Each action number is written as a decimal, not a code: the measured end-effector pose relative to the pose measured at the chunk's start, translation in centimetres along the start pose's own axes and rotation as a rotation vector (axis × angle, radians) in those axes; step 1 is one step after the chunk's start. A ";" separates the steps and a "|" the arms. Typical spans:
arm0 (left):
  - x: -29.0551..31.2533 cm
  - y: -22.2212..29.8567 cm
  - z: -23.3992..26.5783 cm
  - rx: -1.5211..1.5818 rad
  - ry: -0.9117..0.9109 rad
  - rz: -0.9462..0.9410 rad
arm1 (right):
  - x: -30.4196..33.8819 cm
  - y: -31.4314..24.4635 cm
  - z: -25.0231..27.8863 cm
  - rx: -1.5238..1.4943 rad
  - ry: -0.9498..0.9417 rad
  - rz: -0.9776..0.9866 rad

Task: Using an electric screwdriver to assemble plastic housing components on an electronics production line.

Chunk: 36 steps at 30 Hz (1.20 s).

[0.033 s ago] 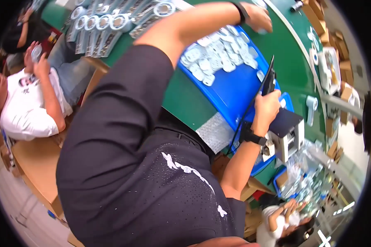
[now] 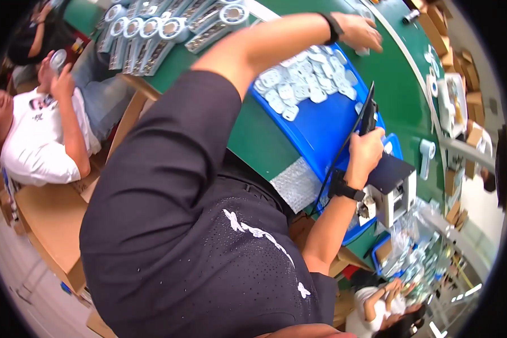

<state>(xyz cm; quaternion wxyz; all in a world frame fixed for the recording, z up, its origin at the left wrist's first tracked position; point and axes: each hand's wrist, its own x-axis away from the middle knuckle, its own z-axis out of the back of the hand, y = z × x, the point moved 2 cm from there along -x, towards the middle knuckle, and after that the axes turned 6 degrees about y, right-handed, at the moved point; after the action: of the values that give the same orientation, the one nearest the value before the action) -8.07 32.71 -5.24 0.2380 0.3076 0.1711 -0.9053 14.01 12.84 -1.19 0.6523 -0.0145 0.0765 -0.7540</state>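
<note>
Beyond the far end of the blue tray (image 2: 290,132), my left hand (image 2: 357,32) reaches over the green table, its fingers bent down over a pale handheld fan part (image 2: 364,51). Most of that part is hidden under the hand. My right hand (image 2: 367,151) is closed around a black corded hand tool (image 2: 368,117) that looks like an electric screwdriver, its thin end up above the tray's right side. Many flat pale-blue pieces with rounded corners (image 2: 304,76) lie heaped in the tray.
Rows of pale-blue fan bodies (image 2: 146,45) lie at the upper left. Right of my wrist stands a small black-and-white box device (image 2: 397,188). Another fan (image 2: 427,158) rests farther right. Bubble wrap (image 2: 296,183) lies at the near edge. Co-workers sit left (image 2: 42,132) and lower right (image 2: 372,315).
The view has shifted slightly, moving the scene a little down and right. My left hand shows a little farther right with its fingers more extended. The right hand keeps its hold on the tool.
</note>
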 end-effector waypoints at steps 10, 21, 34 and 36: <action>20.2 16.5 20.0 -0.798 0.180 1.216 | 2.1 3.1 1.8 -0.443 -0.169 -0.032; 10.0 23.6 24.8 -0.185 0.463 0.753 | 12.0 3.9 8.0 -1.397 -0.462 -0.093; -1.3 35.7 13.5 1.240 0.071 0.546 | 17.4 10.4 6.4 -1.333 -0.266 -0.151; -2.0 36.7 13.4 1.186 0.100 0.542 | 17.5 11.5 5.5 -1.327 -0.052 -0.152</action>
<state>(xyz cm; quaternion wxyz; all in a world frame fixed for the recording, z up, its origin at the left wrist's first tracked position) 6.68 -3.15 0.14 0.2394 0.4608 -0.4302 -0.7385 23.38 -6.57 1.33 0.4517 -0.4362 0.5072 -0.5903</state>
